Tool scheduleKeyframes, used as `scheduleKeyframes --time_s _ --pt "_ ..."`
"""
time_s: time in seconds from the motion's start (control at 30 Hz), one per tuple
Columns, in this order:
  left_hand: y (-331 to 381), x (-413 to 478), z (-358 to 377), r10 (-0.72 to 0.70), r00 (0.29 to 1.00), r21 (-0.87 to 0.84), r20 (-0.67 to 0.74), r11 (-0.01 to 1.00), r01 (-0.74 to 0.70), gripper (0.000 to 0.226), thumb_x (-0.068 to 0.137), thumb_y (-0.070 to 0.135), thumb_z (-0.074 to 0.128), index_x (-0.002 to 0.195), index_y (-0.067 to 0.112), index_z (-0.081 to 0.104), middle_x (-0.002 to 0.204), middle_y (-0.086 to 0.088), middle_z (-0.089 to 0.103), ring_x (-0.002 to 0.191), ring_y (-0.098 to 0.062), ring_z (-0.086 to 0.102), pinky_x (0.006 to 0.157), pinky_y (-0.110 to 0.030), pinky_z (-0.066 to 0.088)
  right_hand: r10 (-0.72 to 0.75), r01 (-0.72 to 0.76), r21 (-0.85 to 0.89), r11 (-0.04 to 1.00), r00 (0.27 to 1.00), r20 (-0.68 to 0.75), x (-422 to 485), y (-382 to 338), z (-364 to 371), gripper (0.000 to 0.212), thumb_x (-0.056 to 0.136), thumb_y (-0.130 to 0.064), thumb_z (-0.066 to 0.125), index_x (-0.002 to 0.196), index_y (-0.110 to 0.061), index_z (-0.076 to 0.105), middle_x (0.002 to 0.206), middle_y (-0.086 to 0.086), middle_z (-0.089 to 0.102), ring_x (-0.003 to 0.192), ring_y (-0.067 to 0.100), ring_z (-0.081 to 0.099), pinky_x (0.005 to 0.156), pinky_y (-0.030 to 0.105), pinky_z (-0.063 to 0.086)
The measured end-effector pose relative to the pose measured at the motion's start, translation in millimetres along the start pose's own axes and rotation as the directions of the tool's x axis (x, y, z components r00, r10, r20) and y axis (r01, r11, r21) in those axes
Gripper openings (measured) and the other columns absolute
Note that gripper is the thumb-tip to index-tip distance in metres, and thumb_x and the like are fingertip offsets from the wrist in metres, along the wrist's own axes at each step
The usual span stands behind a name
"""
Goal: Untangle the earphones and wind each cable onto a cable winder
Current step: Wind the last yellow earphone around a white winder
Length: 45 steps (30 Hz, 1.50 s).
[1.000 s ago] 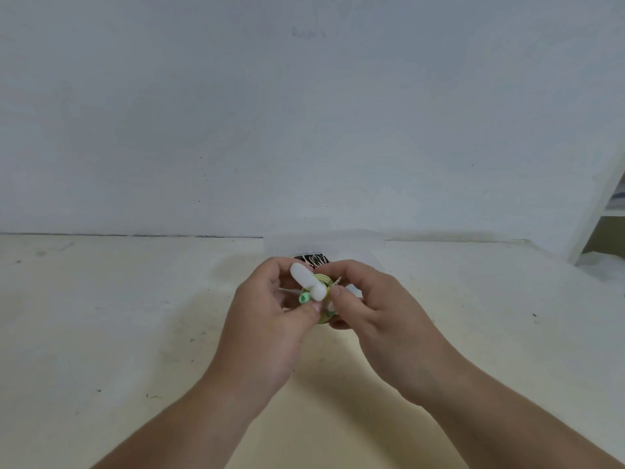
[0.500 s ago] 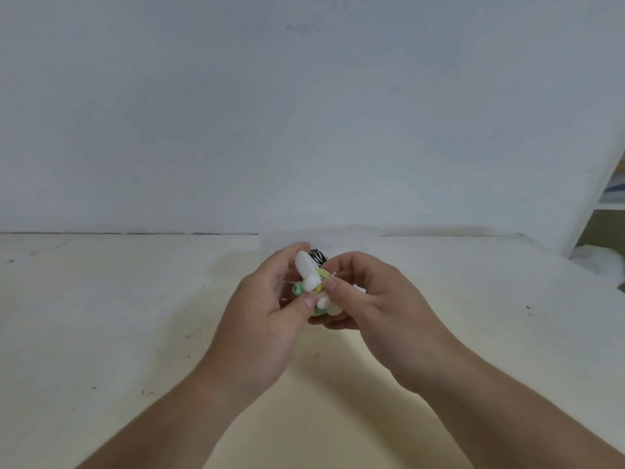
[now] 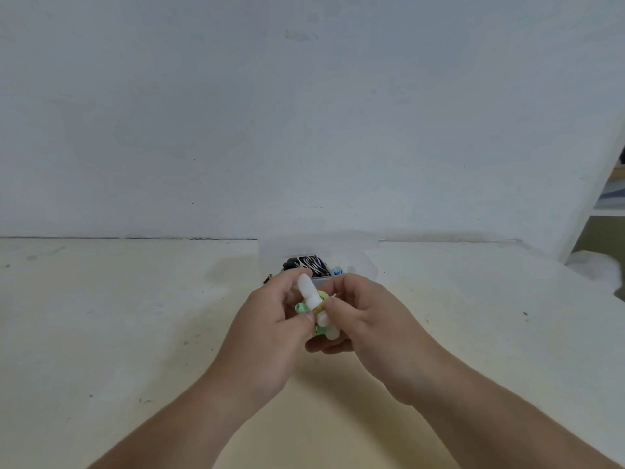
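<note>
Nearest the camera, both bare forearms come in from the bottom edge and meet over the middle of the bench, a pale cream top with a few dark specks. The left hand has its fingers curled round the cable winder, thumb pressed on its near side and forefinger hooked over the far side. The winder is a small piece with white and green lobes; one white lobe sticks up between the two hands, a green one pokes out to the left. It is held up off the bench, right in the centre of the view. The right hand is touching it from the right, thumb and forefinger pinched together on the yellow cable where it wraps the winder's middle, with the other fingers curled underneath. A thin end pokes out just past that pinch. The earbuds themselves cannot be made out.

Just beyond the hands, a clear plastic box sits on the bench against the back. Inside it there is a black-and-white striped bundle and a small blue bit beside it, partly hidden by the fingers.

Behind the box rises a plain white wall. At the far right, a white shelf unit leans into view.
</note>
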State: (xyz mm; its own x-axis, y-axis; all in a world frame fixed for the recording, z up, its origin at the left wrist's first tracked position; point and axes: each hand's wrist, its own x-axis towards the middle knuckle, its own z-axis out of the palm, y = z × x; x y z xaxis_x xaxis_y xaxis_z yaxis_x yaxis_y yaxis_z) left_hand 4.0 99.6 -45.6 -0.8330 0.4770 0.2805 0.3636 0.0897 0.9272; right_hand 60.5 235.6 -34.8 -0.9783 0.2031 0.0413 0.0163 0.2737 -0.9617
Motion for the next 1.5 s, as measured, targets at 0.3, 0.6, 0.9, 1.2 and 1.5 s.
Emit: scheduleKeyframes --time_s 0.3,0.6,0.9,1.2,1.5 --pt "-3 -1 9 -0.035 0.999 -0.09 -0.003 0.995 0.034 0.046 0.091 -0.014 0.041 0.114 0.021 0.061 0.098 0.003 0.07 0.076 -0.001 0.066 0.058 -0.014 0.049 -0.015 0.013 -0.042 0.999 0.999 -0.035 -2 -2 5 0.013 0.097 -0.011 0.048 0.101 -0.013 0.06 0.096 0.008 0.069 0.072 0.023 0.074 0.069 0.029 0.059" --pt "0 -1 12 0.014 1.0 -0.062 0.016 0.998 -0.013 0.035 0.094 -0.007 0.046 0.11 0.022 0.059 0.094 0.006 0.067 0.079 -0.003 0.064 0.063 -0.012 0.047 0.016 -0.014 0.121 0.993 1.0 -0.013 1 0 2 0.015 0.091 -0.011 0.053 0.101 -0.01 0.064 0.084 0.002 0.067 0.069 0.018 0.069 0.088 0.051 0.056" --pt "-1 5 -20 0.219 0.976 0.511 -0.004 0.839 -0.186 0.049 0.075 0.03 0.05 0.123 0.03 0.062 0.106 0.018 0.055 0.1 0.001 0.047 0.084 -0.006 0.034 -0.001 0.01 0.102 0.995 0.996 -0.087 10 -8 -27 0.028 0.062 -0.029 0.069 0.083 -0.011 0.074 0.069 0.001 0.068 0.059 0.017 0.06 0.072 0.039 0.052" --pt "-18 18 -35 0.22 0.975 0.714 -0.031 0.687 -0.133 0.08 0.091 0.009 0.05 0.158 0.026 0.012 0.164 0.018 0.008 0.146 0.0 0.012 0.11 -0.008 0.008 -0.118 0.082 -0.1 0.992 0.894 -0.432 22 -4 -49 0.018 0.081 -0.025 0.08 0.089 -0.013 0.069 0.075 -0.001 0.076 0.068 0.016 0.073 0.078 0.042 0.057" --pt "-26 23 -36 0.238 0.971 0.625 -0.005 0.759 -0.183 0.099 0.086 0.008 0.051 0.156 0.037 -0.013 0.159 0.032 -0.018 0.143 -0.001 0.029 0.101 -0.022 0.04 -0.27 0.007 -0.459 0.888 0.818 -0.509 62 -13 -35 0.022 0.077 -0.038 0.079 0.088 -0.026 0.065 0.082 -0.013 0.068 0.071 0.003 0.062 0.055 0.02 0.041"
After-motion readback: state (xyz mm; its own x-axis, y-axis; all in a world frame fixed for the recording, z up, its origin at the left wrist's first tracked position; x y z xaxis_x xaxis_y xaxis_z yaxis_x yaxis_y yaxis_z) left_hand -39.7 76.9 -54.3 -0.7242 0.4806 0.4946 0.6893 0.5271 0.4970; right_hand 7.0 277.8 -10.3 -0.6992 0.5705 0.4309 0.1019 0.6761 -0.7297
